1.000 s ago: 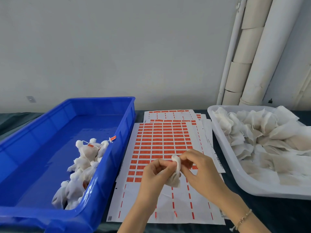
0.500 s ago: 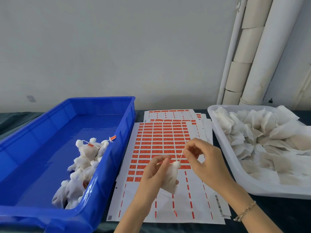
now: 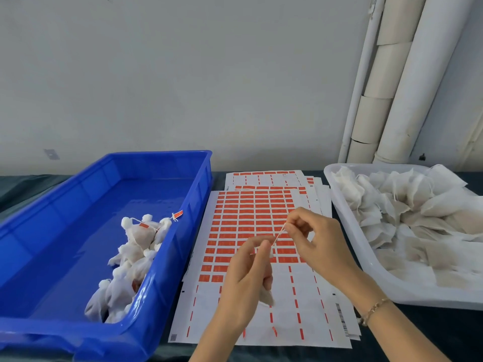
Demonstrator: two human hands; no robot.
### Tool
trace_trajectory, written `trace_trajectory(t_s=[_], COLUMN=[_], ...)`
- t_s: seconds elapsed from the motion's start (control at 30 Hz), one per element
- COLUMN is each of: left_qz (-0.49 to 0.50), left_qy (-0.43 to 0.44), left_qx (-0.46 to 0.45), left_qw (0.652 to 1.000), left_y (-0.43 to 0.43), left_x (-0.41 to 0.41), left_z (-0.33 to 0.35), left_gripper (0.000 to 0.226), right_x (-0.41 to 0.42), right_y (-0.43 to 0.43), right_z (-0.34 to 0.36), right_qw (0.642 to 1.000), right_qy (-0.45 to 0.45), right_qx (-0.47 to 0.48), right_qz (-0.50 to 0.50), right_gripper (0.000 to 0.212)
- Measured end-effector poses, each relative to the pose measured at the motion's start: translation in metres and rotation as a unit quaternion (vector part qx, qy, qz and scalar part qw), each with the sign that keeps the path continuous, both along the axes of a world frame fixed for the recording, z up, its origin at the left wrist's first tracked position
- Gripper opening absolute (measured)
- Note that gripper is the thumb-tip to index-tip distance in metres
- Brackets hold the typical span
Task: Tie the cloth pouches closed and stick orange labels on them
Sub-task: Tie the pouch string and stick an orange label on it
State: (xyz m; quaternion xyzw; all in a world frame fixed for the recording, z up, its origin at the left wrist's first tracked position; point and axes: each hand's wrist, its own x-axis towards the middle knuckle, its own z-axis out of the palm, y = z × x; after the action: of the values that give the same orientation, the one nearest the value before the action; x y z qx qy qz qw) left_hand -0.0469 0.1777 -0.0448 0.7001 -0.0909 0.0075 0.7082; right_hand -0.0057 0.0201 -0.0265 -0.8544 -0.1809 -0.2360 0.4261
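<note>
Over label sheet (image 3: 243, 218), mid-table: left hand (image 3: 245, 280) curled round small cloth pouch (image 3: 266, 296), neck pinched at fingertips, pouch body poking out below fist. Right hand (image 3: 316, 244) pinches drawstring (image 3: 279, 234); string taut, running up and right from pouch neck. Blue crate (image 3: 78, 231) at left, tied pouches (image 3: 133, 254) heaped against its right wall, some with orange tags. White tray (image 3: 366, 259) at right, piled with untied pouches (image 3: 418, 212). Bracelet (image 3: 373, 308) on right wrist.

A plain grey wall (image 3: 183, 74) backs the dark worktop (image 3: 431, 333); white pipes (image 3: 407, 82) rise at two o'clock.
</note>
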Motion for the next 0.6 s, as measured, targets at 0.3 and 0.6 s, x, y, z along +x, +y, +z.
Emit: trace_trajectory(t_s=[0.3,0.6], left_qz=[0.083,0.126], left_qy=[0.112,0.133], left_qx=[0.073,0.077], left_qw=[0.988,0.98], left_y=[0.005,0.0], left_x=[0.024,0.026], left_z=[-0.049,-0.085], left_gripper=[0.017,0.017], right_x=[0.006,0.0], right_y=[-0.05,-0.05], right_z=[-0.032,-0.069], right_qw=[0.955,0.896], right_qy=[0.291,0.408], right_qx=[0.032,0.131], right_qz=[-0.046,-0.119], right_gripper=[0.013,0.034])
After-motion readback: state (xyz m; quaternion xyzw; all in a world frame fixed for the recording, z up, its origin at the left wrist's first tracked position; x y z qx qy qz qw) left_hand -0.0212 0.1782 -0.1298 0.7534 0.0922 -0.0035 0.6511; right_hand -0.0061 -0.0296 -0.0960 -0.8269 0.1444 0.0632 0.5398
